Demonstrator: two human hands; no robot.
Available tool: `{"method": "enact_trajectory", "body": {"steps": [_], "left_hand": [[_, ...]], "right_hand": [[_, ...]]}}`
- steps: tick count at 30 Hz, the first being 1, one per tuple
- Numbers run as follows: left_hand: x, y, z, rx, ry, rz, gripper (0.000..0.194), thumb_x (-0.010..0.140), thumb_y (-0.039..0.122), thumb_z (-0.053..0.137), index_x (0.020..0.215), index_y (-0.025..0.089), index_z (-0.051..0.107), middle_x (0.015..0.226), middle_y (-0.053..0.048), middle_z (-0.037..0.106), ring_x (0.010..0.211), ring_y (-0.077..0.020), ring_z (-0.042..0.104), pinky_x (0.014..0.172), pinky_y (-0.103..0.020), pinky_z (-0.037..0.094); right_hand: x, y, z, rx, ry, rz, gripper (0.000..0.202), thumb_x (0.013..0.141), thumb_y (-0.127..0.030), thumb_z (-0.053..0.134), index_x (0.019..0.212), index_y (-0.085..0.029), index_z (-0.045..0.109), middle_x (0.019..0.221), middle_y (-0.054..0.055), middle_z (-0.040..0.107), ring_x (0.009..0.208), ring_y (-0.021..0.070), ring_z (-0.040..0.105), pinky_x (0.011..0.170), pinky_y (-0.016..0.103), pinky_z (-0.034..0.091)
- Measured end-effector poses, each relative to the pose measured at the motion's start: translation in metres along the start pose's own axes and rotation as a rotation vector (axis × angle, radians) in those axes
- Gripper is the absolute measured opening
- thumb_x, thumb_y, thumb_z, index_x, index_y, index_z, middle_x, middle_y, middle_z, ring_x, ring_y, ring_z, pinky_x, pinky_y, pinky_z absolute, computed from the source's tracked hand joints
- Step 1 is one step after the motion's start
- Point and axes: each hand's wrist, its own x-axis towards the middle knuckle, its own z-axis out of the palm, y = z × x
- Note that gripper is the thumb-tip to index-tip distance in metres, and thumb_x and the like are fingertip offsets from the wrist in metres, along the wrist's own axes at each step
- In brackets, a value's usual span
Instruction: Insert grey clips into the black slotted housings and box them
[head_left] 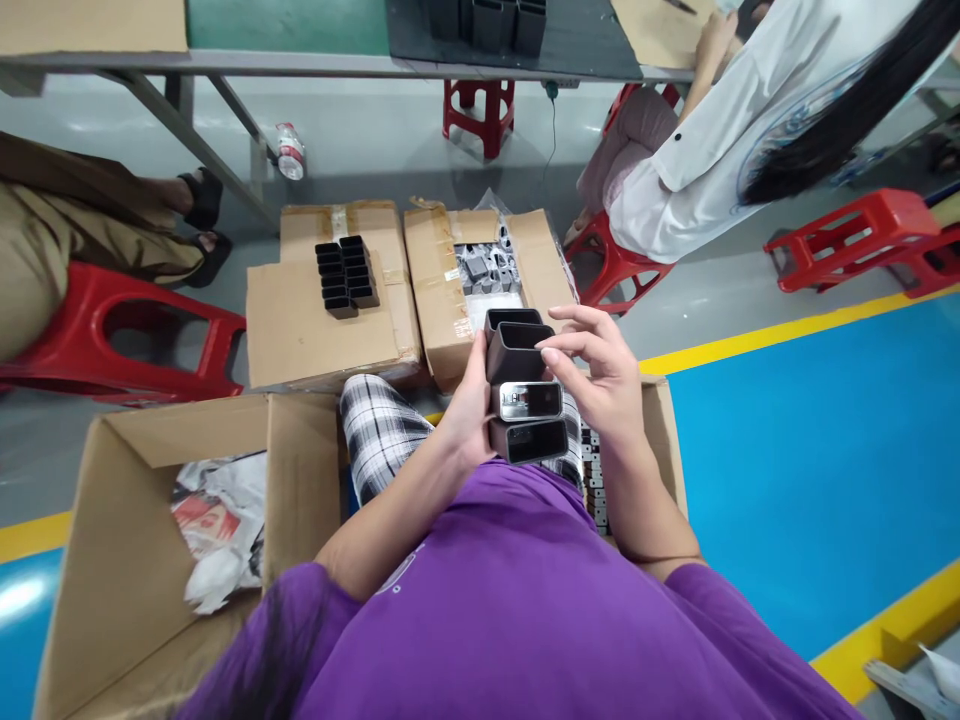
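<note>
Several black rectangular casings (517, 357), hollow and open at the end, are stacked in a row in front of my torso. My left hand (471, 405) is wrapped along their left side and holds the row. One casing (530, 401) in the row shows a bright, shiny end; the lowest casing (536, 442) has a dark interior. On the right, my right hand (596, 375) has thumb and index finger pinched at the rim of the second casing from the top, its other fingers stretched out.
More black casings (345, 277) stand on a closed carton (300, 340) ahead. Beside it an open carton (435, 290) holds small grey parts. At my left is a large open box (300, 490) with crumpled plastic. A co-worker in white (697, 170) sits on a red stool by the table (300, 62).
</note>
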Motion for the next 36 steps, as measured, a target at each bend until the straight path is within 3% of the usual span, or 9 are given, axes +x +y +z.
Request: {"method": "enact_trajectory", "body": {"steps": [11,17,23,32,36], "left_hand": [[-0.006,-0.002,0.009,-0.001,0.025,0.030,0.073,0.095,0.071,0.030,0.109,0.014,0.073,0.082,-0.009,0.076,0.078,-0.0222,0.073,0.074,-0.032,0.059],[-0.007,-0.003,0.013,0.022,0.082,0.087,0.071,0.096,0.069,0.028,0.115,0.015,0.070,0.091,-0.010,0.077,0.085,-0.0239,0.074,0.079,-0.035,0.060],[-0.008,-0.007,0.011,0.080,0.108,0.232,0.062,0.095,0.067,0.039,0.126,0.021,0.065,0.103,-0.008,0.077,0.098,-0.0252,0.073,0.089,-0.037,0.058],[-0.006,-0.002,0.005,0.126,0.158,0.299,0.062,0.093,0.067,0.045,0.128,0.019,0.066,0.106,-0.008,0.077,0.105,-0.0263,0.072,0.096,-0.036,0.055],[-0.008,0.002,0.008,0.099,0.193,0.302,0.061,0.097,0.063,0.039,0.128,0.018,0.066,0.102,-0.008,0.078,0.102,-0.0263,0.072,0.094,-0.036,0.056]], "right_hand": [[-0.002,0.000,0.002,0.141,-0.015,0.126,0.011,0.092,-0.034,0.065,0.091,-0.025,0.071,0.117,0.005,0.062,0.106,0.0214,0.065,0.056,0.028,0.060],[-0.002,-0.003,0.003,0.168,-0.021,0.147,0.012,0.090,-0.035,0.068,0.085,-0.024,0.070,0.116,0.004,0.064,0.087,0.0160,0.065,0.060,0.030,0.058],[-0.004,-0.006,0.005,0.180,-0.031,0.099,0.016,0.086,-0.039,0.072,0.081,-0.024,0.068,0.115,0.005,0.064,0.112,0.0217,0.062,0.080,0.034,0.060],[-0.008,-0.009,0.003,0.107,-0.033,0.006,0.018,0.089,-0.042,0.069,0.082,-0.025,0.068,0.119,0.006,0.063,0.111,0.0242,0.063,0.092,0.045,0.058],[-0.010,-0.011,0.001,0.136,-0.035,-0.022,0.009,0.090,-0.034,0.068,0.087,-0.026,0.068,0.121,0.006,0.063,0.113,0.0243,0.062,0.093,0.045,0.057]]}}
